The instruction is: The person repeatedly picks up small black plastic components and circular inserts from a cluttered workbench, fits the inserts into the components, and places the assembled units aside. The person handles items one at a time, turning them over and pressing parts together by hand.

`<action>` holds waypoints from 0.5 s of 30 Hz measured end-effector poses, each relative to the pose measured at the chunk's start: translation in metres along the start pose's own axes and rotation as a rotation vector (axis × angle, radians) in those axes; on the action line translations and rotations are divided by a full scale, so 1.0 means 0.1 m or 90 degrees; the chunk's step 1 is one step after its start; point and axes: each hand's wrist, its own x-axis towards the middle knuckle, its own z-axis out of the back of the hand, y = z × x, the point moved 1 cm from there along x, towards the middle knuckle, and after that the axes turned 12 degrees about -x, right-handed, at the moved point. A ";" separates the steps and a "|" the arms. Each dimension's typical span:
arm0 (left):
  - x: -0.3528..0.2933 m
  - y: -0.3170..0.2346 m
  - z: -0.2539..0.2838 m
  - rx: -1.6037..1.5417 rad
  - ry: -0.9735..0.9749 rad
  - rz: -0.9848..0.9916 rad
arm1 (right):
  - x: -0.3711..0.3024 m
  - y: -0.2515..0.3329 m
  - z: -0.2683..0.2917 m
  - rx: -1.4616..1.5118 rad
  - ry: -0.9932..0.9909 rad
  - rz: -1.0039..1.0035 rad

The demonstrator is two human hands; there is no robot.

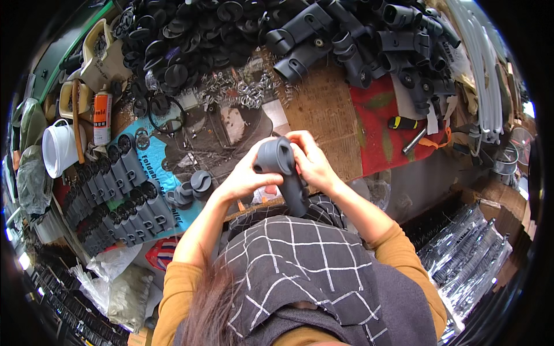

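In front of my chest, a dark grey plastic fitting [295, 195] with a rounded, slotted head is held in both hands. My left hand [245, 176] closes around the head from the left, its thumb across the front. My right hand [314, 161] grips the same fitting from the right, fingers curled at its upper edge; some fingertips are hidden behind it. Just left of my left wrist sit a few round grey knobs [201, 181]. Beyond my hands lies a scatter of small metal hardware [248, 89] on the bench.
Black round caps [173, 75] heap up at the far left, larger tubular fittings [306, 57] at the far right. Finished-looking grey fittings [124, 173] stand in rows at left, near a spray can [102, 118] and white bucket [59, 149]. A yellow-black handled tool [403, 122] rests on red cloth [372, 144].
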 end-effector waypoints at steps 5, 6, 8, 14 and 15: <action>-0.21 -0.26 -0.19 0.052 -0.002 -0.029 | -0.23 0.47 0.00 -0.424 -0.048 0.177; -0.25 -0.29 -0.22 0.046 0.001 -0.031 | -0.25 0.52 -0.02 -0.414 -0.047 0.189; -0.37 -0.35 -0.29 0.136 0.018 -0.087 | -0.33 0.62 -0.05 -0.396 -0.051 0.252; -0.52 -0.44 -0.40 0.287 -0.036 -0.285 | -0.38 0.71 -0.09 -0.346 -0.057 0.314; -0.53 -0.45 -0.41 0.307 -0.051 -0.322 | -0.38 0.72 -0.09 -0.339 -0.063 0.323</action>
